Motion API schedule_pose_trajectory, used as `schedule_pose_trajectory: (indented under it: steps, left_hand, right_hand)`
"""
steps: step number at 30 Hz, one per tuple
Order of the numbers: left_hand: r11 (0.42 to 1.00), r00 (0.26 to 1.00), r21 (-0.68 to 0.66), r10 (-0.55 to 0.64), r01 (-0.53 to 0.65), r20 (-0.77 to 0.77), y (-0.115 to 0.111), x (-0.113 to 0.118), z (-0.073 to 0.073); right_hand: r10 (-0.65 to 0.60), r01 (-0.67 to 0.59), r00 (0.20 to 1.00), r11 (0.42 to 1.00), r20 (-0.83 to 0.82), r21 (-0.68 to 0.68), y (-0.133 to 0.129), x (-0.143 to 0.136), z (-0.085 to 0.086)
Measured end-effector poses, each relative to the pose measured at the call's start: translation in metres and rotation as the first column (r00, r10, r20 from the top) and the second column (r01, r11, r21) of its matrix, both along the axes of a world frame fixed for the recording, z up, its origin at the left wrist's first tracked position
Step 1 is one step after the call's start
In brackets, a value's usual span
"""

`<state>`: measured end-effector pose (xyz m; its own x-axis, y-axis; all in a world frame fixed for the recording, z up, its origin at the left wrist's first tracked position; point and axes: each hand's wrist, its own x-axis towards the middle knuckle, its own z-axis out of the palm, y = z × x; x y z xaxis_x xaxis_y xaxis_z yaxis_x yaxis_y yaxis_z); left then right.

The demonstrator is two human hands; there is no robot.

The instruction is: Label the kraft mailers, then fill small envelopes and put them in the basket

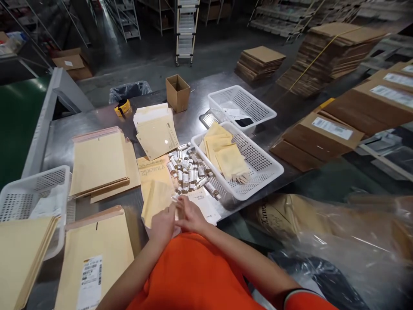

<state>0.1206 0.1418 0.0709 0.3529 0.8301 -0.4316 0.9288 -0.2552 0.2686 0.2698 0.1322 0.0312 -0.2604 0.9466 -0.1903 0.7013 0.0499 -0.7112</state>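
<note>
Close to my body at the table's front edge, my left hand [163, 224] and my right hand [192, 215] meet with fingers closed. Something small and pale is between them, too hidden to name. Under and beside my left hand is a folded yellow paper-like sheet or bag [156, 198], with printing on its far part. Just beyond my fingers lies a loose heap of small glass vials [185, 170] with white labels. Printed white paper [204, 204] lies by my right hand. A white plastic basket [264, 172] to the right contains yellow pouches [227, 159] and several small vials.
Stacks of padded envelopes [100, 163] lie left, one bearing a shipping label [90, 280]. Behind stand another white basket [241, 92], an open cardboard box [178, 94] and a yellow tape roll [123, 108]. Brown cartons [322, 133] are at right, plastic-wrapped packages [322, 219] below.
</note>
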Motion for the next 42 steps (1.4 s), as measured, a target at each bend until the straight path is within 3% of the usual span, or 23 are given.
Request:
schedule_pose_trajectory:
  steps: [4,6,10,16,20,24,26,28,31,33,36,39,42]
  left_hand:
    - [0.995,0.995,0.035,-0.093,0.092,0.036,0.001,0.001,0.008]
    - [0.993,0.991,0.029,-0.118,0.117,0.058,-0.001,0.001,0.008]
    - [0.996,0.994,0.067,-0.064,0.058,0.092,-0.006,0.0,0.002]
    - [0.985,0.962,0.007,-0.169,0.172,0.212,-0.012,0.0,-0.004]
    - [0.992,0.959,0.008,-0.123,0.125,0.255,-0.007,-0.015,-0.001]
    - [0.979,0.964,0.18,0.045,-0.095,0.264,0.03,-0.044,0.018]
    - [0.969,0.965,0.224,0.044,-0.105,0.259,0.06,-0.053,0.028]
    - [1.0,0.971,0.01,-0.027,0.025,0.237,0.087,-0.056,0.035]
    - [0.955,0.964,-0.253,-0.089,0.154,0.251,0.107,-0.05,0.038]
    - [0.954,0.944,-0.245,-0.089,0.172,0.316,0.104,-0.043,0.035]
    - [0.979,0.907,-0.108,-0.116,0.174,0.406,0.086,-0.034,0.027]
    - [0.991,0.91,0.027,-0.13,0.13,0.394,0.071,-0.031,0.021]
    - [0.992,0.885,0.009,-0.117,0.126,0.45,0.066,-0.033,0.019]
  right_hand:
    - [-0.054,0.056,0.994,0.998,-0.09,0.027,-0.001,-0.001,-0.001]
    - [0.018,-0.012,0.998,0.993,-0.055,0.121,-0.001,0.001,-0.005]
    - [0.179,-0.192,0.981,0.943,0.073,0.271,0.0,0.006,-0.008]
    - [0.225,-0.226,0.974,0.973,0.026,0.048,0.006,0.007,0.007]
    - [0.242,-0.273,0.948,0.952,0.206,0.139,0.001,0.003,0.018]
    - [0.336,-0.447,0.865,0.853,0.372,0.27,-0.007,0.0,0.025]
    - [0.38,-0.511,0.834,0.804,0.399,0.303,-0.01,0.0,0.027]
    - [0.395,-0.537,0.822,0.778,0.409,0.326,-0.01,0.0,0.028]
    - [0.384,-0.533,0.82,0.781,0.424,0.324,-0.006,0.001,0.03]
    - [0.362,-0.501,0.831,0.817,0.422,0.286,-0.002,0.003,0.032]
    - [0.344,-0.444,0.853,0.873,0.392,0.2,0.004,0.006,0.035]
    - [0.381,-0.478,0.841,0.856,0.385,0.196,0.004,0.006,0.035]
    - [0.378,-0.485,0.844,0.841,0.38,0.24,-0.001,0.003,0.033]
